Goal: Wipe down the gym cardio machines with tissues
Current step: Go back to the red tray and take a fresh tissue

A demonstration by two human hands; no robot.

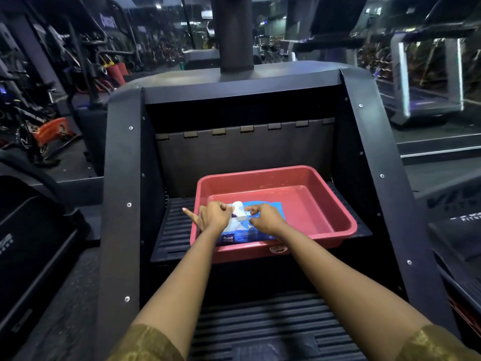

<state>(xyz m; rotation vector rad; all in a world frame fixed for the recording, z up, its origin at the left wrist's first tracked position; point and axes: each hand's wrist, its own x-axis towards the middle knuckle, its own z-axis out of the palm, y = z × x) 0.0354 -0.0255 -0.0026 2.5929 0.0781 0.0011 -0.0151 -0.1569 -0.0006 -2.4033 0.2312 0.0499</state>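
A red plastic tray (pixel 312 204) sits on a ribbed step of a black stair-climber machine (pixel 125 157). Inside it, at the front left, lies a blue pack of wet wipes (pixel 250 230). A white tissue (pixel 238 208) sticks up from the pack's top. My left hand (pixel 212 217) pinches the tissue from the left, with its little finger stretched out over the tray's left rim. My right hand (pixel 265 217) holds the pack down on the right, its fingers curled on the pack's top.
Another ribbed step (pixel 260 321) lies below, close to me. The machine's black side panels (pixel 377 165) rise on both sides. A treadmill (pixel 426 82) stands at the back right, and exercise bikes (pixel 39 121) crowd the left. A dark pillar (pixel 235 32) rises behind the machine.
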